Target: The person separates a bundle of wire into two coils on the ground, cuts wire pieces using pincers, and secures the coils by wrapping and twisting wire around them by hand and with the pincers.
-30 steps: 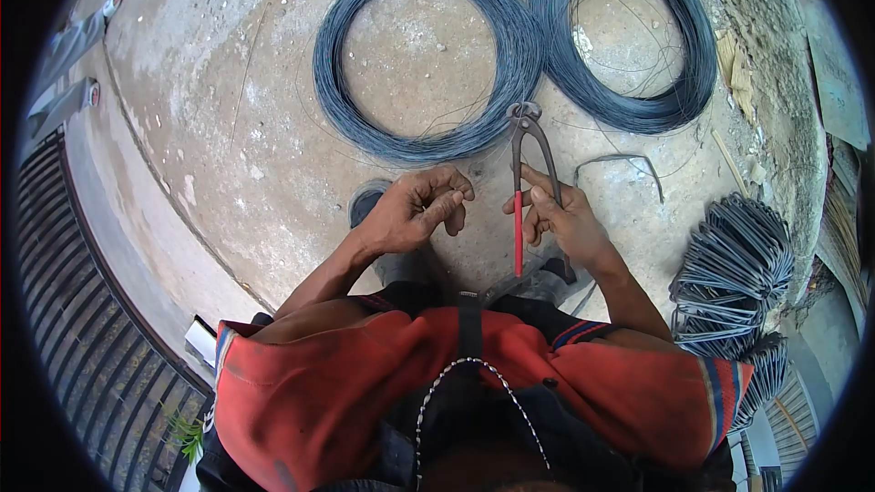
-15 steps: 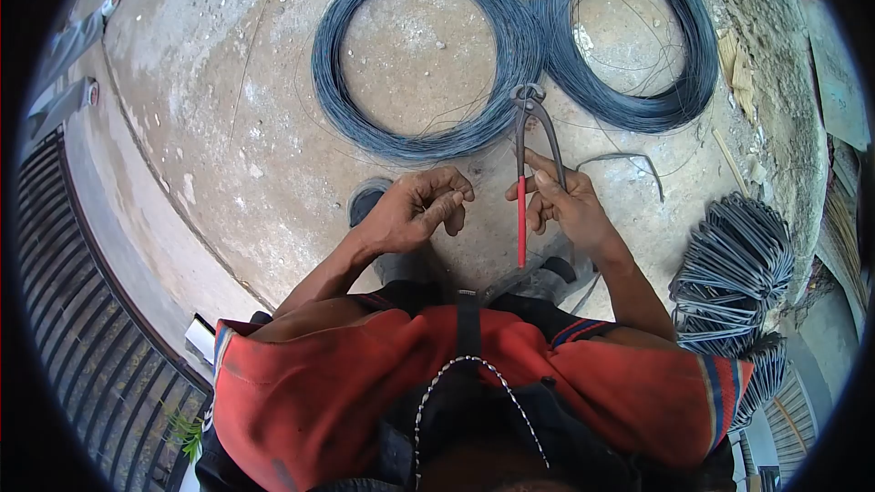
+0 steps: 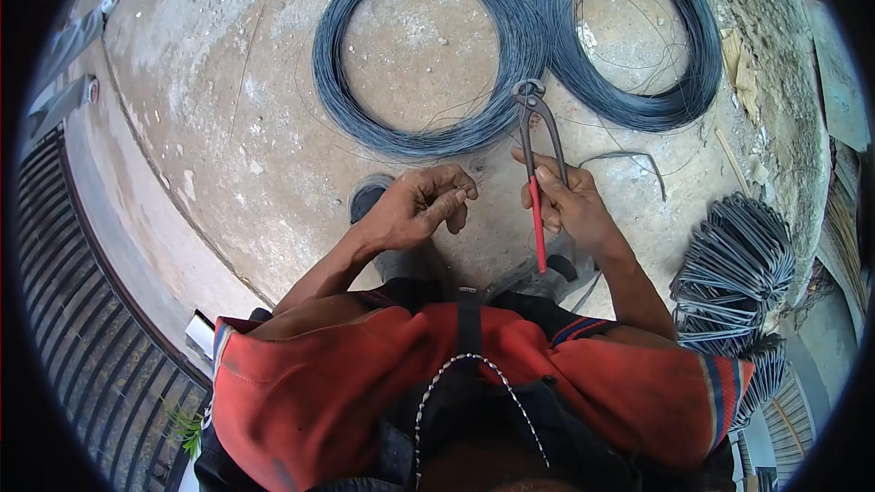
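My right hand [image 3: 581, 211] grips a pair of pincers [image 3: 526, 132], jaws pointing away from me and lying in view just over the edge of the left wire coil. One handle has a red sleeve, and the other is bare dark metal. To the left, my left hand [image 3: 407, 208] is closed, with thumb and fingertips pinched together. Whatever is between those fingers, if anything, is too small to make out. Beyond both hands, a large coil of thin dark wire [image 3: 330, 64] lies on the concrete, touching a second wire coil [image 3: 700, 46] at its right.
Bundles of bent steel rods [image 3: 734, 264] lie on the right beside a rough wall edge. A short bent strip [image 3: 638, 157] is on the ground near my right hand. A black metal grating [image 3: 100, 319] runs along the left. My shoes stand below my hands.
The red handle has swung right, in toward my right hand's fingers, and the pincers' handles are closer together. My left hand has stayed almost still.
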Demonstrator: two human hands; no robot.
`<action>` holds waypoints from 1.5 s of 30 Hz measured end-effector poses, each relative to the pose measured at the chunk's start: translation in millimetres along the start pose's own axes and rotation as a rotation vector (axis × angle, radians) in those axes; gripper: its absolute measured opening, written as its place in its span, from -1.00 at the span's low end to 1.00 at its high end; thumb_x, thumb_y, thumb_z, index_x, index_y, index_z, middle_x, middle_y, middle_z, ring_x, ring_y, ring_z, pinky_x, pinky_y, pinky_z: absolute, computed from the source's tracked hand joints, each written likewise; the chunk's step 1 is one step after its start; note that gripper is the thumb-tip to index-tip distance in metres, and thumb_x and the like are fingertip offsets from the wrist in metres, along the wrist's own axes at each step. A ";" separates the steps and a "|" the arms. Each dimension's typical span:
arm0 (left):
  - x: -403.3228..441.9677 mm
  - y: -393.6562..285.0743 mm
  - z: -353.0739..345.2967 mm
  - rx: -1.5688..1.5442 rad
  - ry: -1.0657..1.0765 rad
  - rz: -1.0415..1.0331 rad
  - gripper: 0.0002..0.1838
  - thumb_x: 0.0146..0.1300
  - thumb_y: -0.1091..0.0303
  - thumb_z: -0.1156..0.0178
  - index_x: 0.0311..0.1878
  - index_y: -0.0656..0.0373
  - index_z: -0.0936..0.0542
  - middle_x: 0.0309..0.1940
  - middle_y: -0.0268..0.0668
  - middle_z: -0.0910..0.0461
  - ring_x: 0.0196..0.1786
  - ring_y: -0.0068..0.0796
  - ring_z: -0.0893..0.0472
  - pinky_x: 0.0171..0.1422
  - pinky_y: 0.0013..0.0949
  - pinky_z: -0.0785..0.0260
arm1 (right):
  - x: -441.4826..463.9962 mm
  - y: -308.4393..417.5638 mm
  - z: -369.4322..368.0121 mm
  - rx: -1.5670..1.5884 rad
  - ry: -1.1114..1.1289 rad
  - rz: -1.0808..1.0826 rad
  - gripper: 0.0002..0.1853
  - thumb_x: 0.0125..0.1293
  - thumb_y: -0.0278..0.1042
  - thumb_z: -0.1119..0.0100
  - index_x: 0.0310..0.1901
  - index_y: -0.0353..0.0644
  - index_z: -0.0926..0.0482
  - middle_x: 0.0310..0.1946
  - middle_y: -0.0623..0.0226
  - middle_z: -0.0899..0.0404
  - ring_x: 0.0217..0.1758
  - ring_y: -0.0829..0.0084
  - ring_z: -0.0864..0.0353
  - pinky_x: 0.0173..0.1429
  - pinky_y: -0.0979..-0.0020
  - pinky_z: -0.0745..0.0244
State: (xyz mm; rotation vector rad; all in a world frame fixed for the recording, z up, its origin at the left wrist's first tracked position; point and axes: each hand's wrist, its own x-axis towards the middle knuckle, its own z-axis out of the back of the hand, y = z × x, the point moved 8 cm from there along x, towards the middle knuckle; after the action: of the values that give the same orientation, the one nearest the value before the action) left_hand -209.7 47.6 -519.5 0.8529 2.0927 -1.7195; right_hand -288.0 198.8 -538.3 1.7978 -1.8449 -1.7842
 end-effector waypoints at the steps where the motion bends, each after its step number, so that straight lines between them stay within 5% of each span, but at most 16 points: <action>1: -0.6 -3.0 0.0 0.009 0.001 0.010 -0.75 0.40 0.21 0.00 -0.13 0.21 -0.47 -0.49 -0.34 -0.56 -0.39 -0.61 -0.51 -0.21 -0.47 -0.31 | 0.0 0.1 0.0 0.005 -0.002 0.001 -0.55 0.46 -0.10 0.16 0.26 -0.16 -0.37 -0.51 0.43 -0.48 -0.67 0.76 -0.24 -0.55 0.66 -0.24; 5: 1.5 0.1 0.5 0.082 0.019 -0.042 -0.71 0.38 0.18 -0.03 -0.12 0.24 -0.51 -0.44 -0.30 -0.58 -0.33 -0.57 -0.54 -0.17 -0.45 -0.34 | 3.5 -1.5 3.8 -0.109 0.023 0.028 -0.54 0.44 0.02 0.13 0.04 -0.24 -0.48 -0.55 0.40 -0.48 -0.65 0.69 -0.31 -0.54 0.60 -0.29; 8: 16.4 -22.8 35.5 0.427 -0.252 -0.078 -0.62 0.39 0.10 0.00 -0.09 0.29 -0.53 -0.38 -0.26 -0.59 -0.26 -0.54 -0.56 -0.13 -0.42 -0.37 | 4.7 -3.2 2.1 -0.184 -0.030 0.076 -0.50 0.41 0.12 0.13 -0.20 -0.25 -0.50 -0.59 0.37 -0.47 -0.62 0.61 -0.41 -0.49 0.53 -0.40; 12: 82.0 -63.1 58.8 -0.118 -0.390 -0.212 -0.43 0.46 -0.02 0.25 0.05 0.38 -0.44 -0.22 -0.22 -0.59 -0.16 -0.43 -0.59 -0.10 -0.41 -0.41 | 1.0 -8.5 -9.5 -0.105 0.001 -0.109 -0.37 0.37 0.29 0.24 -0.36 -0.23 -0.47 -0.61 0.35 -0.46 -0.59 0.54 -0.50 -0.41 0.46 -0.53; 15: 114.0 -74.0 38.8 -0.779 -0.313 -0.073 -0.44 0.47 0.00 0.33 0.08 0.34 -0.42 -0.36 -0.32 -0.52 -0.32 -0.47 -0.53 -0.23 -0.45 -0.37 | -0.2 -21.2 -10.6 -0.034 0.024 -0.166 -0.23 0.30 0.46 0.42 -0.38 -0.22 -0.46 -0.61 0.36 -0.47 -0.59 0.54 -0.51 -0.40 0.46 -0.55; 18: 130.5 -67.7 40.8 -1.177 -0.201 -0.241 -0.47 0.48 0.01 0.37 -0.10 0.26 -0.48 -0.61 -0.45 -0.29 -0.57 -0.56 -0.30 -0.47 -0.50 -0.20 | -1.4 -28.4 -10.8 0.031 0.050 -0.103 -0.12 0.20 0.58 0.61 -0.39 -0.19 -0.45 -0.61 0.36 -0.47 -0.58 0.51 -0.51 -0.40 0.44 -0.54; 21: 135.5 -59.8 40.2 -1.184 -0.367 -0.123 -0.45 0.48 -0.02 0.38 -0.36 0.16 -0.46 -0.72 -0.50 -0.02 -0.67 -0.60 -0.03 -0.61 -0.51 0.04 | -2.5 -29.1 -22.0 0.131 0.013 -0.130 -0.07 0.15 0.62 0.72 -0.43 -0.16 -0.43 -0.62 0.35 -0.45 -0.58 0.48 -0.50 -0.38 0.40 -0.53; 28: 139.3 -66.3 39.1 -1.109 -0.419 -0.139 -0.47 0.46 -0.04 0.26 -0.60 0.04 -0.33 -0.76 -0.51 -0.03 -0.70 -0.62 -0.04 -0.66 -0.52 0.10 | 0.8 -46.4 -30.9 0.453 0.157 -0.303 -0.11 0.14 0.63 0.72 -0.50 -0.10 -0.38 -0.67 0.38 -0.41 -0.62 0.47 -0.44 -0.45 0.34 -0.44; 33: 133.2 -82.4 39.4 -0.938 -0.509 -0.113 -0.52 0.44 0.00 0.17 -0.62 0.00 -0.29 -0.76 -0.52 -0.05 -0.70 -0.62 -0.04 -0.65 -0.51 0.12 | -0.5 14.4 25.2 -0.676 -0.359 0.026 -0.17 0.29 0.47 0.40 -0.54 -0.30 -0.41 -0.77 0.08 -0.36 -0.65 0.21 -0.41 -0.43 0.12 -0.38; 35: 123.3 -93.1 34.7 -0.963 -0.196 -0.235 -0.61 0.42 0.06 0.14 -0.50 0.05 -0.39 -0.69 -0.41 -0.25 -0.67 -0.54 -0.23 -0.63 -0.41 -0.08 | -2.5 41.5 34.6 -1.084 -0.457 0.142 -0.18 0.34 0.36 0.28 -0.53 -0.46 -0.42 -0.74 -0.21 -0.30 -0.60 -0.05 -0.43 -0.34 0.03 -0.34; 37: 125.6 -90.1 32.5 -0.988 -0.187 -0.206 -0.62 0.42 0.07 0.15 -0.51 0.02 -0.34 -0.71 -0.40 -0.23 -0.70 -0.52 -0.21 -0.65 -0.37 -0.06 | 0.5 45.2 47.1 -1.068 -0.360 -0.006 -0.19 0.34 0.35 0.25 -0.61 -0.41 -0.44 -0.73 -0.17 -0.38 -0.55 -0.06 -0.53 -0.35 0.02 -0.35; 40: 138.7 -77.5 39.7 -0.952 -0.499 -0.074 -0.53 0.43 0.02 0.19 -0.64 -0.06 -0.19 -0.79 -0.51 -0.01 -0.76 -0.58 -0.01 -0.69 -0.43 0.16 | -4.6 27.2 38.1 -0.619 -0.206 -0.329 -0.23 0.39 0.27 0.26 -0.49 -0.47 -0.49 -0.70 -0.19 -0.40 -0.58 -0.09 -0.44 -0.35 0.02 -0.34; 43: 131.1 -70.6 43.9 -0.886 -0.502 -0.168 -0.54 0.44 0.03 0.16 -0.62 -0.03 -0.27 -0.75 -0.52 -0.05 -0.70 -0.62 -0.04 -0.65 -0.51 0.12 | 2.8 68.3 47.5 -1.336 -0.318 -0.144 -0.22 0.38 0.28 0.27 -0.54 -0.44 -0.47 -0.71 -0.15 -0.38 -0.60 -0.09 -0.41 -0.37 0.01 -0.36; 45: 127.4 -69.9 48.0 -0.927 -0.477 -0.196 -0.54 0.44 0.04 0.15 -0.62 -0.03 -0.26 -0.74 -0.52 -0.04 -0.70 -0.62 -0.05 -0.65 -0.50 0.12 | 2.6 72.8 42.3 -1.297 -0.342 -0.084 -0.20 0.31 0.35 0.18 -0.57 -0.43 -0.51 -0.76 -0.08 -0.42 -0.60 -0.07 -0.53 -0.42 0.04 -0.39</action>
State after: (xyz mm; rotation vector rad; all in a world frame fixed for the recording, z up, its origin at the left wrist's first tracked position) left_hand -358.3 26.1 -549.4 -0.0372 2.2744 -0.7072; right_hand -365.6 202.9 -505.7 1.0418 -0.2667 -2.4465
